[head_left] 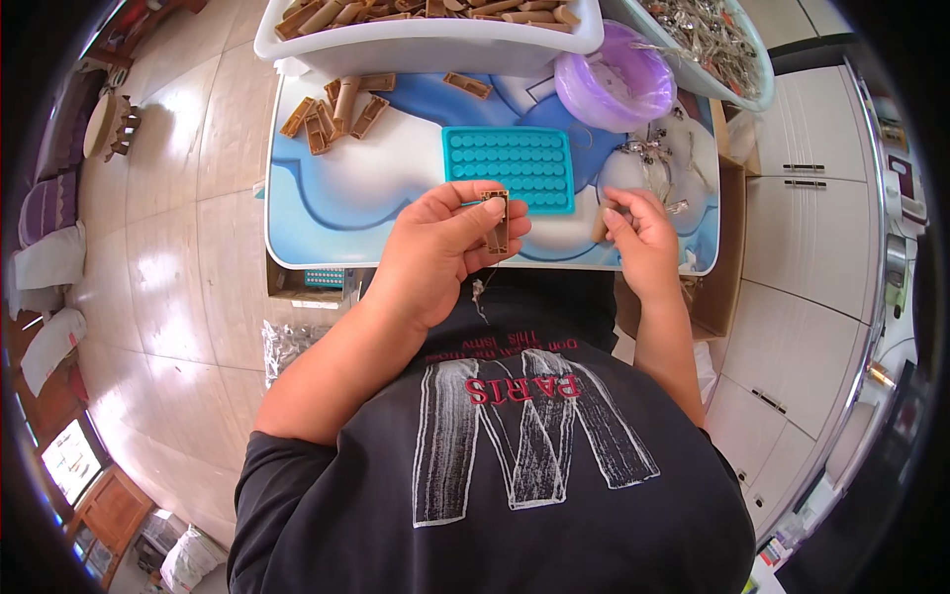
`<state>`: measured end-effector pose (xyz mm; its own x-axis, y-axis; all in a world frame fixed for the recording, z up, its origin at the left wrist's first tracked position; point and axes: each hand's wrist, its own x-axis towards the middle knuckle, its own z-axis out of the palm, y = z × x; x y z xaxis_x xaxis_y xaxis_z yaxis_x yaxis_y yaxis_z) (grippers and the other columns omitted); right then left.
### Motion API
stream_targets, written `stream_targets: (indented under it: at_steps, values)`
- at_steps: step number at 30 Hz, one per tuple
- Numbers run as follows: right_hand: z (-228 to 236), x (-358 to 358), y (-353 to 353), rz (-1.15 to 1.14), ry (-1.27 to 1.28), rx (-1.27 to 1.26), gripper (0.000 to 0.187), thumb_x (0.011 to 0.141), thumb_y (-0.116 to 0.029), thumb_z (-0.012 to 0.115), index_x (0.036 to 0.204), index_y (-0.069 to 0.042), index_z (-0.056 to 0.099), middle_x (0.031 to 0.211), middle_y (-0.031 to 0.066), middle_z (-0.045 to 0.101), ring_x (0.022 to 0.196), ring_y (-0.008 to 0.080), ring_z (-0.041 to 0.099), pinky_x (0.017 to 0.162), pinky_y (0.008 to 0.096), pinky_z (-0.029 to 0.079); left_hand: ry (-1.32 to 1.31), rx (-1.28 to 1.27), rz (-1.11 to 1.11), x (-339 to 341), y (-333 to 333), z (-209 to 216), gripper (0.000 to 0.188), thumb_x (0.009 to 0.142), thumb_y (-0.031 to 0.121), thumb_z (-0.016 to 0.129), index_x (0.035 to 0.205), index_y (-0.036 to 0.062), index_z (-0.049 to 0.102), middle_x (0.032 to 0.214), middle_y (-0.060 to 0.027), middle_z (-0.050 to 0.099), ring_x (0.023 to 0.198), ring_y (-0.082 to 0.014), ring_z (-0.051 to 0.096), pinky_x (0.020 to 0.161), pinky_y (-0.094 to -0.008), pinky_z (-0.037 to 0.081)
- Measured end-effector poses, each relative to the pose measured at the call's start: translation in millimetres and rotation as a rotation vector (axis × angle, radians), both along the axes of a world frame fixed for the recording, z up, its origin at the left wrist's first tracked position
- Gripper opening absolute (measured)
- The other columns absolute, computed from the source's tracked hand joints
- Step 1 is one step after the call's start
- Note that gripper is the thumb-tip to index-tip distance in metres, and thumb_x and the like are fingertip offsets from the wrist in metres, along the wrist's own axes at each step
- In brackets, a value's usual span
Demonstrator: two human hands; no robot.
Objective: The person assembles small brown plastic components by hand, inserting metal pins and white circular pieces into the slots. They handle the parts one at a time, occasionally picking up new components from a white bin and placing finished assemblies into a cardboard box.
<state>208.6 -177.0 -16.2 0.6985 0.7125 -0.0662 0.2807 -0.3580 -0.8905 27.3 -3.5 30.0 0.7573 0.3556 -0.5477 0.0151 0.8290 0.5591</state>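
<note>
My left hand (421, 247) pinches a small brown plastic casing half (498, 236), hollow side up, in front of the teal tray. Thin wires (479, 293) with a small part on them dangle beneath that hand. My right hand (651, 243) is closed on a brown plastic piece (600, 224) held upright between thumb and fingers, its far side hidden. The teal tray (554, 209) carries rows of round discs and lies flat on the table. Beyond my right hand, a bunch of thin wires with small parts (648, 150) rests on the table.
Several loose brown casings (368, 117) lie at the table's (327, 247) far left. A white bin (426, 42) heaped with brown casings stands behind. A purple bowl (584, 99) and a pale basin (760, 79) of wired parts are far right. White cabinets (802, 228) line the right.
</note>
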Motion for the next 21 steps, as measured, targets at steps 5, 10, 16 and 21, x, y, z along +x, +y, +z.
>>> stream_targets:
  at_steps: [5,10,16,21]
  values:
    - [20,-8,3,0.185,-0.286,-0.135,0.045,0.074,-0.005,0.068,0.116,0.001,0.054,0.109,0.011,0.053,0.076,0.0173,0.057,0.07,0.0269,0.048,-0.011,0.033,-0.031,3,-6,-1,0.022,0.09,0.013,0.056,0.108,0.0006,0.053,0.102,-0.0138,0.062,0.093,-0.0215,0.063,0.082,-0.0323,0.053]
    - [21,-5,-3,0.294,-0.523,-0.221,0.049,0.071,-0.008,0.071,0.117,-0.001,0.054,0.112,0.0124,0.054,0.092,0.0276,0.057,0.076,0.0331,0.048,-0.015,0.049,-0.053,5,-11,-4,0.024,0.09,0.014,0.056,0.11,0.0007,0.053,0.104,-0.0143,0.062,0.095,-0.0219,0.063,0.083,-0.0322,0.052]
    - [60,-42,18,0.221,-0.394,0.141,0.063,0.065,-0.012,0.077,0.121,-0.002,0.051,0.109,0.0145,0.055,0.091,0.028,0.057,0.077,0.0352,0.048,-0.005,0.071,-0.054,7,-16,-7,0.024,0.091,0.013,0.054,0.111,0.0,0.052,0.103,-0.0143,0.062,0.093,-0.0213,0.063,0.082,-0.0327,0.053]
    - [57,-63,37,0.338,-0.533,0.16,0.066,0.064,-0.009,0.076,0.123,-0.004,0.048,0.108,0.0138,0.056,0.096,0.0306,0.056,0.08,0.0377,0.047,-0.083,0.06,-0.121,8,-15,-17,0.025,0.093,0.012,0.051,0.112,-0.003,0.051,0.103,-0.0156,0.062,0.093,-0.0214,0.063,0.08,-0.0322,0.053]
